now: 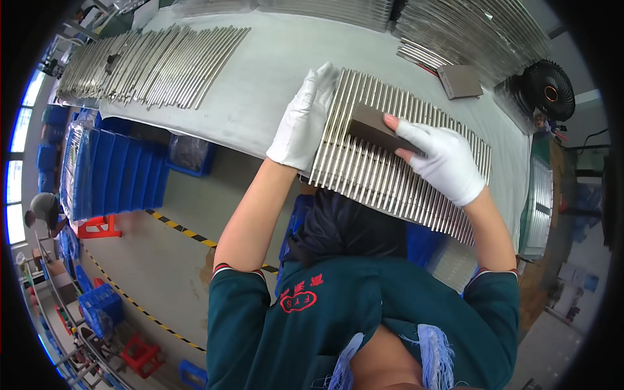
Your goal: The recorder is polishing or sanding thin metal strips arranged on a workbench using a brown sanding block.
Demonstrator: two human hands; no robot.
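Note:
A row of slim, shiny metal rods (364, 172) lies side by side on the table in front of me, its near ends reaching past the table's edge. My left hand (302, 123), in a white glove, is held flat with straight fingers against the left end of the row. In my right hand (448, 159), gloved in white with thumb and fingertip bare, is a brown sanding block (374, 123). The block rests on top of the rods, left of the row's middle. Part of it is hidden under my fingers.
More metal rods (149, 68) are spread at the table's left, and stacked rods (474, 32) stand at the far right. A second brown block (460, 81) lies near a black fan (549, 90). Blue bins (120, 172) stand below the table, left. A person (45, 208) is farther left.

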